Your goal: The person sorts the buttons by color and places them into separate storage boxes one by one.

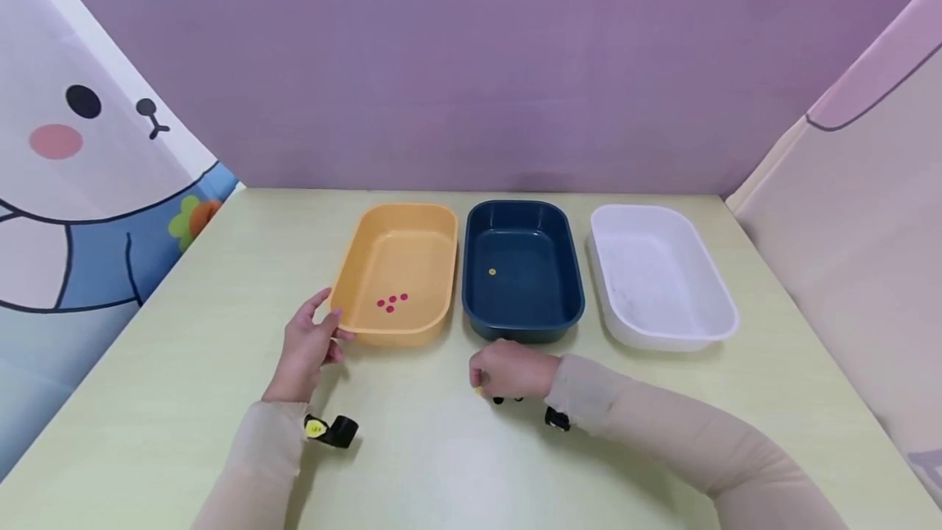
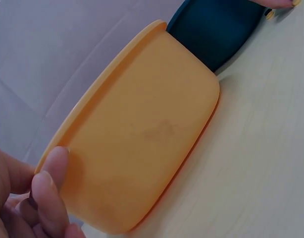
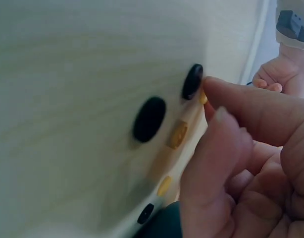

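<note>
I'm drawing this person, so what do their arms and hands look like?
Both arms wear long, plain beige sleeves that reach the wrists. The left hand and right hand are bare, with no gloves. At the left wrist is a black gadget with a yellow sticker, its dark marks too small to read. Another black gadget shows at the right wrist.

Head view bright, even, light apparently from above; pale glare on table (image 1: 459,469) nr. front; soft shadows under orange tray (image 1: 397,337) & R sleeve (image 1: 662,409); mostly sharp; L wrist view dimmer, bluish, a bit soft; R wrist view dim, hazy, black button (image 3: 149,119) soft-edged, table grain blurred.
</note>
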A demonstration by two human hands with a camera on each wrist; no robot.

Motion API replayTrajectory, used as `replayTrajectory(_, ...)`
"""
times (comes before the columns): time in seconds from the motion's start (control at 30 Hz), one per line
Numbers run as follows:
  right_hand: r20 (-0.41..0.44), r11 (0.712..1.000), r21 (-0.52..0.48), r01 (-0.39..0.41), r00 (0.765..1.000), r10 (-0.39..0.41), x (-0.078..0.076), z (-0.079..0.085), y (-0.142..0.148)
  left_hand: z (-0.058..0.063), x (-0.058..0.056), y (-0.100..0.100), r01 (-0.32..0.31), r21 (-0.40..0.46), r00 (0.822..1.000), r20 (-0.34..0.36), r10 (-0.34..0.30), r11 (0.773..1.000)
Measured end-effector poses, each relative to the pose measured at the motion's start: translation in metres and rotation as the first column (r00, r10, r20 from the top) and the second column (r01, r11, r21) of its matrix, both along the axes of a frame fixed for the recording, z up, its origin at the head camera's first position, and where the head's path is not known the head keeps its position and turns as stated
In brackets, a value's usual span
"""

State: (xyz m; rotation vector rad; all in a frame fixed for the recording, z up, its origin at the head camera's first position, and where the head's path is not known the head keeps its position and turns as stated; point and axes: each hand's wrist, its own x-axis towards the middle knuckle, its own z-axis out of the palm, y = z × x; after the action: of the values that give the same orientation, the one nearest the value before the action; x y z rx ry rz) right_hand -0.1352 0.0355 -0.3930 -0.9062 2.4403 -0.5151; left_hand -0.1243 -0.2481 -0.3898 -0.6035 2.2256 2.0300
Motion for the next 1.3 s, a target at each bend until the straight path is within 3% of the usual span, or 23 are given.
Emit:
replayTrajectory(0.97, 0.062, 1.0, -0.012, -0.008, 0.998, 0.009, -0.001, -0.0008, 0.003, 0.0015, -0.0013, 0.0022, -0.012, -0.027, 1.0, 0.015, 0.012, 1.0)
replayTrajectory(1.3, 0.022, 0.998, -0.033, -0.062, 0.998, 0.063, -0.0033, -0.003, 0.0081, 0.0023, 0.0021, 0.0031, -0.009, -0.044, 1.0, 0.003, 0.009, 0.999)
